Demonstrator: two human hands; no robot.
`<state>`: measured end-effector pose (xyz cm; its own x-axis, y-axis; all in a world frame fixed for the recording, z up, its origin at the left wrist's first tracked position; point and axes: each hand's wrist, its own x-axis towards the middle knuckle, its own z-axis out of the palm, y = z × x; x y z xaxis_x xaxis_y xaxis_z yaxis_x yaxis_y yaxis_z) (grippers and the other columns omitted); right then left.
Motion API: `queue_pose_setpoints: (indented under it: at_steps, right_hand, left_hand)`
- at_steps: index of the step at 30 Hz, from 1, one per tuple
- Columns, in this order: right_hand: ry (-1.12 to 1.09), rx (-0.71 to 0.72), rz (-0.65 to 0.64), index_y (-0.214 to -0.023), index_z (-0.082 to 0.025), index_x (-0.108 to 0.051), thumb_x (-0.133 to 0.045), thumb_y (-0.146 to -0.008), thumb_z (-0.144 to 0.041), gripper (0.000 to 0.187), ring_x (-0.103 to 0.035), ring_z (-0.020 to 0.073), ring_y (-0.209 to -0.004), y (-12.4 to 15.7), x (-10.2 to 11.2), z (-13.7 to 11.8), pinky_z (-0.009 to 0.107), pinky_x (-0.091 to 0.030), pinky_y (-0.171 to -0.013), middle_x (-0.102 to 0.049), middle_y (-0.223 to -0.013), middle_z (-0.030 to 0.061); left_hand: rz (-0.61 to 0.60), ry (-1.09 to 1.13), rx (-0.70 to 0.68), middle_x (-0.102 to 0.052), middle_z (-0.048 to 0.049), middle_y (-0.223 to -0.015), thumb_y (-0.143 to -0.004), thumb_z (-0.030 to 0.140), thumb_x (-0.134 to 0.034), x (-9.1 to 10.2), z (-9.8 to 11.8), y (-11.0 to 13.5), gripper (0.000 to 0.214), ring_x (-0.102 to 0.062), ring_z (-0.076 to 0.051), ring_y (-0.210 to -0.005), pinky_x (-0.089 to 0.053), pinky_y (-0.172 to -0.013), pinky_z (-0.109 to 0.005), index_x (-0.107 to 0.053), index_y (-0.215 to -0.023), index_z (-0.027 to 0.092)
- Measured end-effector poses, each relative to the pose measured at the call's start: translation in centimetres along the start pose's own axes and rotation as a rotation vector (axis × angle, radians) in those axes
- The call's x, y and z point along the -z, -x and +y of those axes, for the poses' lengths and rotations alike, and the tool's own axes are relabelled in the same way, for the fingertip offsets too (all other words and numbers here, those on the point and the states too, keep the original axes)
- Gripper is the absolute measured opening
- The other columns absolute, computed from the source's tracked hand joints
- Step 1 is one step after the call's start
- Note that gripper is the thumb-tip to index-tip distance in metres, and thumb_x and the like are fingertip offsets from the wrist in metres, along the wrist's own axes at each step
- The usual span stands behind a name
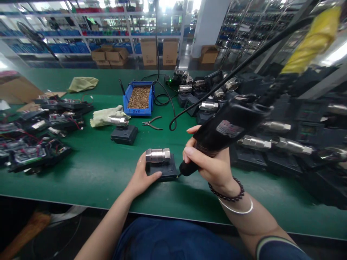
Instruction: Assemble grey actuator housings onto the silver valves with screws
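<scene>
My right hand (pixel 208 159) is wrapped round a black electric screwdriver (pixel 219 126), which slants down to the left. Its bit reaches the lower right corner of a dark grey box-shaped housing (pixel 165 171) with a silver metal fitting (pixel 157 155) along its top. Holding that housing from the left is my left hand (pixel 142 177), thumb along the near side and fingers partly hidden behind it. A second such housing (pixel 124 135) stands farther back to the left, beside a pale cloth glove (pixel 105 116). Pliers (pixel 153 123) lie behind the held housing.
A blue bin (pixel 138 112) full of small brass-coloured screws stands at the back. Open housings with wires (pixel 40 144) crowd the left; several assembled units (pixel 260 151) fill the right. The screwdriver's black cable (pixel 244 66) loops over the green table (pixel 94 184).
</scene>
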<state>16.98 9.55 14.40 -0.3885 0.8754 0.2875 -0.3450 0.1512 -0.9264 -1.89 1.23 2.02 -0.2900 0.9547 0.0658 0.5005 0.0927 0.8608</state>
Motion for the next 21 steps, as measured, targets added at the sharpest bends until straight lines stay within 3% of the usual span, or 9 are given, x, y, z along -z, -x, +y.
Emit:
queue_pose_setpoints:
  at_steps: [4,12,16,21]
  right_hand:
    - [0.066,-0.027,0.009,-0.094,-0.019,-0.063,-0.071,-0.070,-0.021,0.025,-0.052,0.0113,-0.047,-0.1,-0.3,0.6,0.027,-0.043,-0.048,-0.058,-0.057,-0.0048]
    - [0.216,-0.117,-0.056,-0.072,-0.020,-0.055,-0.071,-0.062,-0.024,0.020,-0.049,0.0124,-0.051,-0.6,-1.7,0.4,0.028,-0.042,-0.050,-0.054,-0.056,-0.0029]
    - [0.311,-0.092,-0.090,-0.065,-0.019,-0.053,-0.068,-0.063,-0.025,0.016,-0.046,0.0119,-0.054,-0.7,-1.8,0.4,0.028,-0.041,-0.052,-0.053,-0.059,-0.0012]
    - [0.158,-0.070,-0.348,-0.070,-0.019,-0.055,-0.067,-0.066,-0.020,0.012,-0.048,0.0115,-0.051,-1.2,-0.9,1.0,0.027,-0.042,-0.052,-0.054,-0.056,-0.0026]
  left_hand:
    - [-0.151,0.178,0.030,-0.059,-0.0148,-0.126,-0.073,0.046,-0.069,-0.5,0.2,-0.6,0.063,-0.056,-0.032,-0.118,-0.043,-0.103,-0.050,-0.052,-0.125,0.015]
    - [-0.131,0.108,-0.005,-0.058,-0.0151,-0.127,-0.071,0.045,-0.069,-0.6,0.1,-0.5,0.062,-0.053,-0.033,-0.121,-0.041,-0.105,-0.050,-0.054,-0.123,0.015]
    - [-0.127,0.088,-0.023,-0.058,-0.0145,-0.126,-0.072,0.045,-0.068,-0.7,0.0,-0.6,0.058,-0.054,-0.034,-0.119,-0.042,-0.103,-0.050,-0.056,-0.120,0.015]
    - [-0.124,0.074,-0.034,-0.059,-0.0133,-0.125,-0.072,0.043,-0.067,-0.7,0.0,-0.6,0.057,-0.055,-0.032,-0.118,-0.042,-0.103,-0.050,-0.056,-0.120,0.015]
